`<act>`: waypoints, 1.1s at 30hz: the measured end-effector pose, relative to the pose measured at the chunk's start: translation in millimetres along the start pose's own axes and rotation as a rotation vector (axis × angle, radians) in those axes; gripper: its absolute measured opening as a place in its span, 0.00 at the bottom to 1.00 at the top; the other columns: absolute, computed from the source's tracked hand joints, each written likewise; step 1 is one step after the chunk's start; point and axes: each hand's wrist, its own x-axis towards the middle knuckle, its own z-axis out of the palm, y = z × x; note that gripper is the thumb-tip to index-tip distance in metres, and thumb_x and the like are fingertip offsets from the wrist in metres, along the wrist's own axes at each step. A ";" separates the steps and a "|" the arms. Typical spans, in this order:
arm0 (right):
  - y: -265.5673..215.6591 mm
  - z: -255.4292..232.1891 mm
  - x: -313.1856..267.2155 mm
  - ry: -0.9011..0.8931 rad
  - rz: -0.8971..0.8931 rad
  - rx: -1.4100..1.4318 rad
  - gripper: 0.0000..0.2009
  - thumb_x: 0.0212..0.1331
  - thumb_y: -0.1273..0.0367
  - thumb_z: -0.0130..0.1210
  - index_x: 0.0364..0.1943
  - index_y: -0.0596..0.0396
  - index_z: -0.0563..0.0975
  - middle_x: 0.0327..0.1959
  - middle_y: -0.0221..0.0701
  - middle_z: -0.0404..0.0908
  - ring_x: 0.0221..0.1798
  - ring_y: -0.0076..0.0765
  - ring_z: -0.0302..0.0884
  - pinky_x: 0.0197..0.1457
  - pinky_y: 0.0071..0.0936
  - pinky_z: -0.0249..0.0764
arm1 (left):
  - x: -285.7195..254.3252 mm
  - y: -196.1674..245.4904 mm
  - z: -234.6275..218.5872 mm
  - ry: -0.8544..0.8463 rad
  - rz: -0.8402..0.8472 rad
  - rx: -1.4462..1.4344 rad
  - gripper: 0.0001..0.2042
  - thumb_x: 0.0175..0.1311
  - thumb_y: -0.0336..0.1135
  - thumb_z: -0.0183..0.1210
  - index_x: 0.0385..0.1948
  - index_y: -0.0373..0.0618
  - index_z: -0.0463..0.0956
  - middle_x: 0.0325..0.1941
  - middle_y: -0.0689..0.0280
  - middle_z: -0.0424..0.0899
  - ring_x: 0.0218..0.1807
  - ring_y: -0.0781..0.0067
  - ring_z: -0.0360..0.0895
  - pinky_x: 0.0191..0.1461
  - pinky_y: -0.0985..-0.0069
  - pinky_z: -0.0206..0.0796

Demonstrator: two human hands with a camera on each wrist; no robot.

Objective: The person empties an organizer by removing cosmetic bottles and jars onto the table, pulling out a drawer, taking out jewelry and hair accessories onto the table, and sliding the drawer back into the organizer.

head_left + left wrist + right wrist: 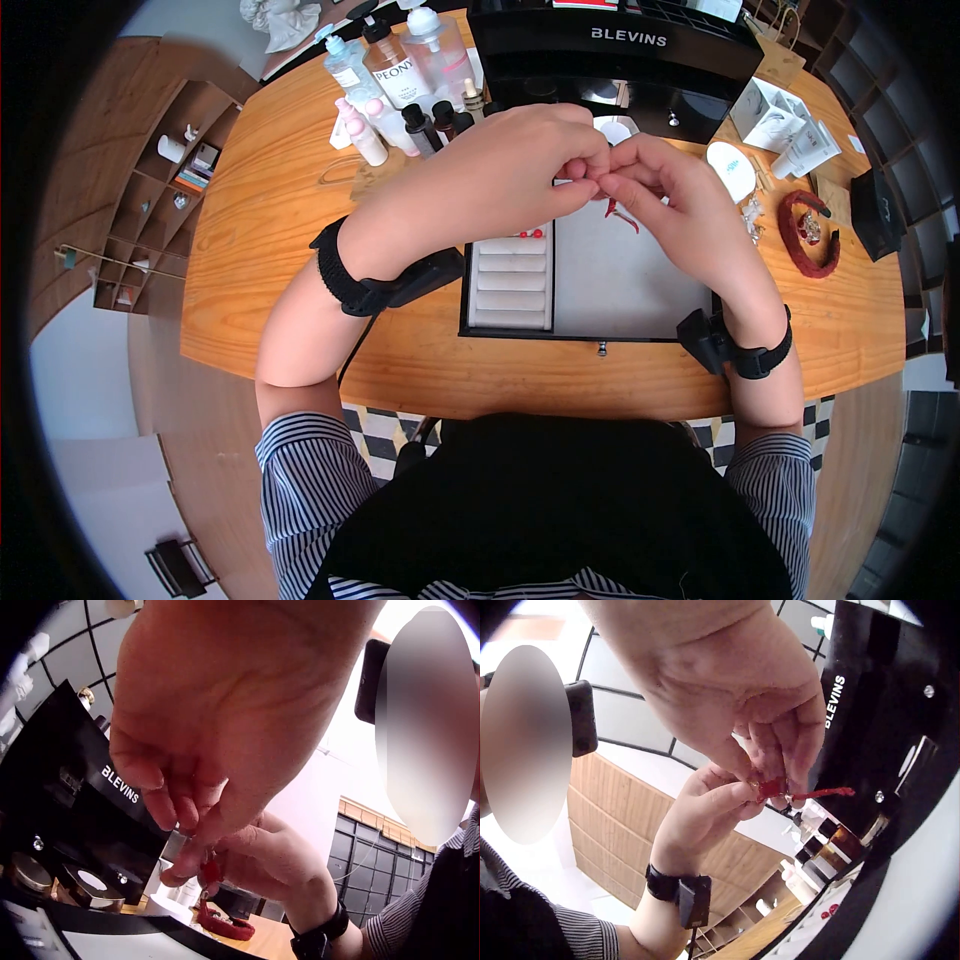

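Both hands meet fingertip to fingertip above the tray [632, 290]. Between them is a small red piece of jewelry [771, 789] with metal parts and a thin red strand hanging from it. My left hand [500, 165] pinches at the piece with thumb and fingertips. My right hand [700, 215] pinches it from the other side, with the thumb against the fingers. In the left wrist view the red piece [211, 868] shows below the fingertips. Red beads [538, 233] lie in the ring-roll section at the tray's left.
A black BLEVINS box [610, 70] stands behind the tray. Bottles [398, 75] stand back left. Toward the right are a white round dish [731, 172], a red headband [790, 232], white tubes [806, 150] and a black box [876, 214] on the wooden table [250, 250].
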 end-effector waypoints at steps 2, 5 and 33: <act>-1.1 -6.6 1.4 -0.021 0.036 -0.066 0.09 0.62 0.69 0.58 0.42 0.59 0.77 0.34 0.33 0.83 0.35 0.23 0.79 0.37 0.22 0.73 | 0.6 1.0 1.3 0.018 -0.006 -0.004 0.04 0.59 0.28 0.60 0.32 0.40 0.76 0.30 0.65 0.73 0.32 0.71 0.72 0.35 0.77 0.65; -9.7 -9.3 0.6 -0.070 0.032 -0.121 0.06 0.65 0.73 0.55 0.42 0.59 0.77 0.35 0.25 0.81 0.38 0.17 0.76 0.45 0.17 0.72 | -0.2 1.4 2.4 0.056 -0.045 -0.035 0.04 0.60 0.28 0.60 0.34 0.40 0.76 0.30 0.66 0.73 0.31 0.75 0.71 0.34 0.79 0.64; 4.1 -7.7 6.3 0.031 -0.015 0.105 0.05 0.64 0.69 0.55 0.35 0.56 0.75 0.25 0.20 0.73 0.28 0.13 0.67 0.31 0.14 0.63 | 10.9 1.2 -0.6 0.109 -0.026 0.086 0.07 0.64 0.33 0.59 0.35 0.39 0.78 0.29 0.67 0.72 0.29 0.78 0.69 0.31 0.81 0.62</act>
